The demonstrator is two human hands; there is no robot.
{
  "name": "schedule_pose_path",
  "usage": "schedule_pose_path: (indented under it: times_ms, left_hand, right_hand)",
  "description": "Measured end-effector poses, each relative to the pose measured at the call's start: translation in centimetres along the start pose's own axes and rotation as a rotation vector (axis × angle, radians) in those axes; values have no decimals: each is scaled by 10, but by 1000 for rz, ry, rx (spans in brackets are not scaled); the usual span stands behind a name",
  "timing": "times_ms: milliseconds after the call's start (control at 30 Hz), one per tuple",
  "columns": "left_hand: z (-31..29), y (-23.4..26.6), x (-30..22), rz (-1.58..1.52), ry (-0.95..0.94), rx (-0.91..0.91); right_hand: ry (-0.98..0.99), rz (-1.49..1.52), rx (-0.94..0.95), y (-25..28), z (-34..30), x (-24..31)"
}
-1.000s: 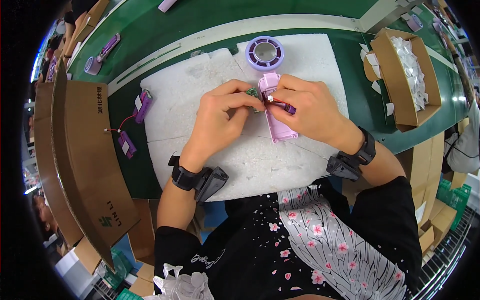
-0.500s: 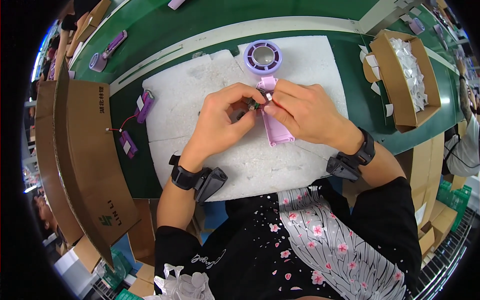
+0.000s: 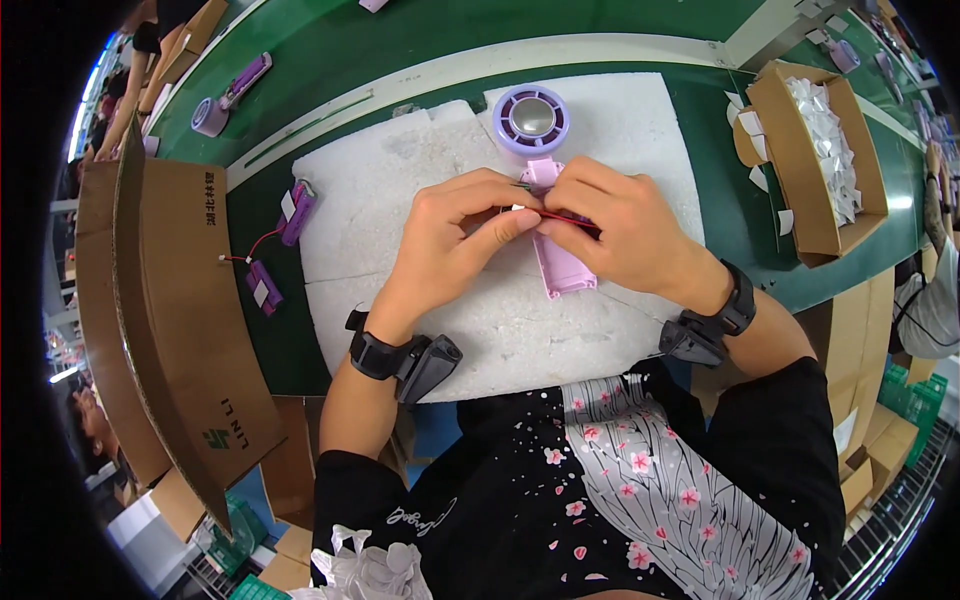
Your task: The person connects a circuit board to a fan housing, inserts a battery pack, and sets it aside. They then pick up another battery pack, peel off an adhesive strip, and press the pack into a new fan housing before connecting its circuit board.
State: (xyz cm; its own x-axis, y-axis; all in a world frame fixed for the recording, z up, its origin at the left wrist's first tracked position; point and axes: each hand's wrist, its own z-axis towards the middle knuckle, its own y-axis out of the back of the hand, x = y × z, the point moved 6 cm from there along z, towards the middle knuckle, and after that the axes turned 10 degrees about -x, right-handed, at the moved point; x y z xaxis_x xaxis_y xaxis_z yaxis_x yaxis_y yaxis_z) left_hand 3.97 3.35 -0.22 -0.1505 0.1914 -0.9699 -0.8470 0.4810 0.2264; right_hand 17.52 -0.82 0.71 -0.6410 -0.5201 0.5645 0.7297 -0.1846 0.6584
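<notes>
A handheld fan lies on the white foam sheet [image 3: 400, 160], its round purple head [image 3: 508, 132] at the far end. Its pink open handle shell [image 3: 566, 272] runs toward me, partly under my hands. My left hand [image 3: 450, 235] pinches a small white connector [image 3: 518, 208] between thumb and fingers. Red and dark wires [image 3: 568, 217] pass into my right hand [image 3: 625, 215], whose thumb and fingers are closed on them. Both sets of fingertips meet over the shell. A bit of dark board shows behind the left fingers; most of it is hidden.
Purple battery packs [image 3: 297, 212] with red leads lie left of the foam, beside a tall cardboard box [image 3: 190, 300]. At right stands an open carton [image 3: 865, 160] of white pieces. Another purple fan [image 3: 211, 116] lies at the far left, beyond a pale rail [image 3: 450, 68].
My fingertips have drawn together over the shell. The white connector now sits at the left fingers, and red wire shows along the right fingers. The view has shifted slightly.
</notes>
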Motion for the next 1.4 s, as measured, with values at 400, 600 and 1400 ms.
schedule_pose_path:
  times_ms: [400, 600, 1400]
  left_hand:
    - [-1, 2, 10, -207, 183, 62]
    - [1, 5, 8, -338, 306, 91]
    - [3, 13, 21, -408, 314, 6]
  right_hand:
    - [-184, 300, -126, 8, 2, -8]
    - [-192, 264, -77, 6, 2, -7]
    - [-192, 313, -58, 5, -1, -7]
